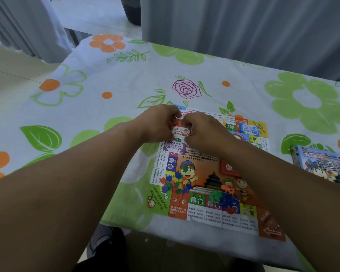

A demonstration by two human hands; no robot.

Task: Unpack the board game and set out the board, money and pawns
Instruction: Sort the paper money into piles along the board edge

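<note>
Floral cloth covers the table. Over the far left of the board, the left hand and right hand both pinch an orange banknote bundle with curled fingers, just above a purple banknote. Small coloured pieces and pawns lie nearer. Blue banknotes sit far right on the board, and the game box lies beyond.

Your table wears a white cloth printed with green and orange flowers. Grey curtains hang along its far side. Pale tiled floor lies left, softly daylit.
</note>
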